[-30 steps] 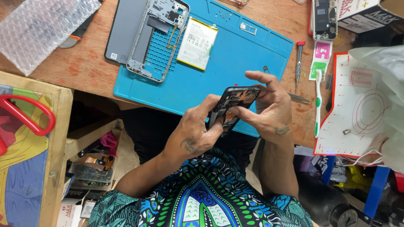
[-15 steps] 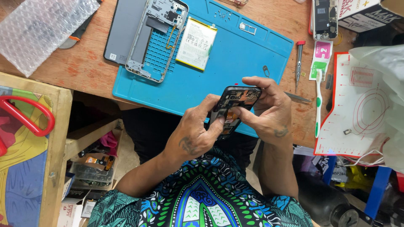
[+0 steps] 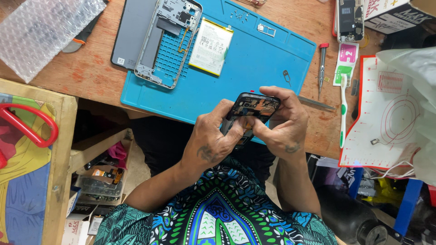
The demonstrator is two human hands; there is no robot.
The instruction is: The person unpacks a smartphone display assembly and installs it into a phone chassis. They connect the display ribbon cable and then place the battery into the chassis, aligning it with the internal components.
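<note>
Both hands hold an opened black phone body [image 3: 254, 108] above the near edge of a blue work mat [image 3: 254, 59]. My left hand [image 3: 213, 136] grips its left side, with the thumb pressing on its lower part. My right hand [image 3: 284, 124] wraps the right side, its index finger curled over the top edge. The phone's inner boards and parts face up; its lower half is hidden by my fingers.
On the mat lie a silver phone frame [image 3: 165, 43], a white battery [image 3: 210, 46], several tiny screws [image 3: 239, 16] and a SIM tray [image 3: 266, 30]. A grey back cover [image 3: 129, 36], red-handled screwdriver [image 3: 322, 63], tweezers [image 3: 315, 103], toothbrush [image 3: 343, 111] and bubble wrap [image 3: 41, 31] lie around.
The phone has tilted and shifted slightly in my hands. My right fingers have curled tighter over its top edge, and my left thumb has moved on its lower part.
</note>
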